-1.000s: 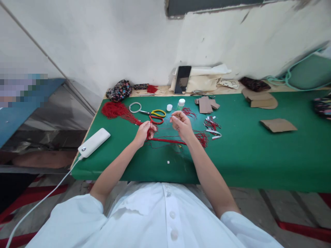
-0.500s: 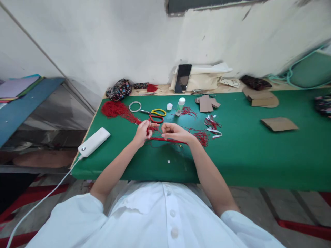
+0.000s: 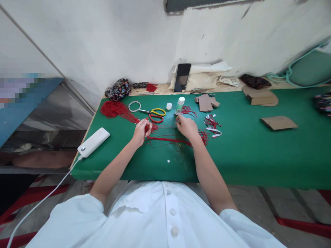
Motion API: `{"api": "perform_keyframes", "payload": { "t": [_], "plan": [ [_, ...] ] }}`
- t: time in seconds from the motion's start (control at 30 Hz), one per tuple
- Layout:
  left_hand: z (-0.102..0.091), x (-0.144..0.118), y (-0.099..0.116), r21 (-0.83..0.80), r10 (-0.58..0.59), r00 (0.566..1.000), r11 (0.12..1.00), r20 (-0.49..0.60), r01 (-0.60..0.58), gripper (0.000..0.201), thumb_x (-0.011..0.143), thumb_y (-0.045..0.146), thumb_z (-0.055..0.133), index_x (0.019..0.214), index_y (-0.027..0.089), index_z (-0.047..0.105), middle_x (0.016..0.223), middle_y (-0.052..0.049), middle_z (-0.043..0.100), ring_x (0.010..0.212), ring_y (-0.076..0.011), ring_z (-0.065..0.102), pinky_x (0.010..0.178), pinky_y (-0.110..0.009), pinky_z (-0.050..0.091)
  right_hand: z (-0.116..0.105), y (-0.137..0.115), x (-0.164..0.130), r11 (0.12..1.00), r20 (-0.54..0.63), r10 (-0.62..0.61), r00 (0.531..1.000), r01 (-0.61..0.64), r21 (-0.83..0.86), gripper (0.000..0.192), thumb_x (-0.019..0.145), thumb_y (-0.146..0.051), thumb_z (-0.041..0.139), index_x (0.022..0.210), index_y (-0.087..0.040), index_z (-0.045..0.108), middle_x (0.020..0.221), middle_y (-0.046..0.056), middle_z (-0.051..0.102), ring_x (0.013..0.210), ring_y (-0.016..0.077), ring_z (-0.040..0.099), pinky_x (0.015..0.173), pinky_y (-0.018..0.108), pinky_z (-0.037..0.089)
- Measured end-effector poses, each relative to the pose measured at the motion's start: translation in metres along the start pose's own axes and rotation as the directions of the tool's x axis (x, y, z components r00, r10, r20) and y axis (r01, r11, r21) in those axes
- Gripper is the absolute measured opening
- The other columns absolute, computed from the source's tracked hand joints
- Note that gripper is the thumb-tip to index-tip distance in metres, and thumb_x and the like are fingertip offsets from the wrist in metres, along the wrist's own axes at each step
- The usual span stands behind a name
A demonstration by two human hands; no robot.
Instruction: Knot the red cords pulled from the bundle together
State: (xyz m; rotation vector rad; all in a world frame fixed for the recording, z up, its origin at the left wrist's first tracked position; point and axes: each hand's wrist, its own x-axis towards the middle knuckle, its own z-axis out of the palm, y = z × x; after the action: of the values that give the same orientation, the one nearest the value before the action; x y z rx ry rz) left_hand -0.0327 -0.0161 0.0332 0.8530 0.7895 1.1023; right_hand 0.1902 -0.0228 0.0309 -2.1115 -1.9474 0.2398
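While the left hand [image 3: 141,131] sits curled on the green felt-covered table [image 3: 248,151], its fingers [image 3: 148,124] are closed around the bunched end of a red cord tassel [image 3: 165,139], a small red tuft showing between thumb and forefinger. From that grip the tassel's bound strands lie flat on the felt, the long axis running nearly level from the left fingers across toward the wrist of the right hand [image 3: 186,126], with the loose fringe end [image 3: 203,137] spreading just past that wrist. The right hand rests knuckles up, fingertips [image 3: 178,120] pinched narrow on something too thin to make out, perhaps a single thread; I cannot tell whether anything is truly held there. Just beyond those fingertips stands a small clear plastic bottle with a white cap [image 3: 180,105], upright, and a loose white cap [image 3: 169,106] lies beside it. Beyond the left fingers lie yellow-and-red-handled scissors [image 3: 155,115], blades pointing toward a thin white ring [image 3: 134,106], and farther out on that side a large heap of red cords [image 3: 113,109]. Past the right knuckles sit scraps of red thread with white paper strips [image 3: 212,126] and a stack of brown cardboard pieces [image 3: 206,103]. Well apart from the left wrist, near the table edge, lies a white power bank [image 3: 93,142] with its cable hanging down.
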Motion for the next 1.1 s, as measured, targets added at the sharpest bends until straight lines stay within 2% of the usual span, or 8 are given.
{"api": "perform_keyframes", "payload": {
  "t": [0.1,0.33,0.53,0.67,0.93,1.0,1.1],
  "plan": [
    [0.000,0.000,0.001,0.010,-0.002,1.000,1.000,-0.002,0.002,0.024,0.087,0.032,0.053,0.073,0.018,0.040,0.061,0.005,0.050,0.034,-0.0012,0.032,0.035,-0.016,0.018,-0.003,0.002,0.000,0.991,-0.026,0.112,0.993,-0.114,-0.075,0.024,0.089,-0.025,0.048,0.109,-0.019,0.061,0.093,0.013,0.070,0.079,0.0240,0.062,0.063,0.029,0.036],
    [0.001,0.000,0.001,0.025,0.006,1.000,1.000,-0.012,-0.005,0.025,0.087,0.032,0.053,0.072,0.018,0.040,0.060,0.006,0.050,0.034,-0.0012,0.032,0.035,-0.016,0.018,-0.012,0.011,0.002,0.952,-0.165,0.290,0.943,-0.302,-0.055,0.027,0.090,-0.023,0.044,0.110,-0.018,0.061,0.093,0.015,0.070,0.083,0.0252,0.063,0.065,0.029,0.037],
    [0.001,0.000,0.001,0.023,0.006,1.000,1.000,-0.009,-0.006,0.024,0.087,0.032,0.052,0.072,0.018,0.040,0.060,0.006,0.050,0.034,-0.0013,0.032,0.035,-0.016,0.018,-0.023,0.029,0.003,0.906,-0.236,0.414,0.879,-0.424,0.009,0.027,0.090,-0.025,0.047,0.109,-0.016,0.063,0.094,0.017,0.069,0.086,0.0265,0.064,0.068,0.031,0.041],
    [0.002,-0.001,0.002,0.028,-0.003,1.000,1.000,-0.022,0.004,0.025,0.087,0.033,0.053,0.072,0.018,0.039,0.059,0.006,0.049,0.034,-0.0011,0.031,0.035,-0.016,0.018,-0.026,0.039,0.003,0.886,-0.299,0.455,0.839,-0.460,0.058,0.026,0.087,-0.021,0.049,0.108,-0.015,0.063,0.093,0.017,0.069,0.085,0.0258,0.063,0.070,0.032,0.042],
    [0.001,0.000,0.002,0.028,0.003,1.000,1.000,-0.013,-0.002,0.025,0.087,0.032,0.053,0.072,0.018,0.040,0.059,0.006,0.049,0.034,-0.0014,0.032,0.035,-0.016,0.019,-0.029,0.045,0.004,0.879,-0.371,0.470,0.801,-0.463,0.113,0.025,0.085,-0.019,0.047,0.105,-0.016,0.062,0.094,0.015,0.069,0.085,0.0256,0.061,0.071,0.033,0.041],
    [0.000,0.000,0.001,0.023,0.005,1.000,1.000,0.002,-0.005,0.024,0.087,0.032,0.053,0.072,0.018,0.040,0.059,0.006,0.049,0.034,-0.0015,0.032,0.035,-0.016,0.019,-0.027,0.042,0.005,0.906,-0.379,0.422,0.823,-0.380,0.185,0.024,0.085,-0.019,0.046,0.103,-0.016,0.061,0.094,0.014,0.069,0.084,0.0240,0.061,0.073,0.032,0.041],
    [0.000,0.000,0.001,0.024,0.000,1.000,1.000,0.008,-0.001,0.024,0.088,0.031,0.052,0.072,0.018,0.040,0.059,0.006,0.048,0.034,-0.0016,0.032,0.035,-0.016,0.019,-0.018,0.032,0.008,0.934,-0.366,0.275,0.889,-0.155,0.323,0.022,0.086,-0.021,0.045,0.100,-0.015,0.060,0.091,0.011,0.069,0.078,0.0199,0.061,0.075,0.030,0.044]
  ]
}}
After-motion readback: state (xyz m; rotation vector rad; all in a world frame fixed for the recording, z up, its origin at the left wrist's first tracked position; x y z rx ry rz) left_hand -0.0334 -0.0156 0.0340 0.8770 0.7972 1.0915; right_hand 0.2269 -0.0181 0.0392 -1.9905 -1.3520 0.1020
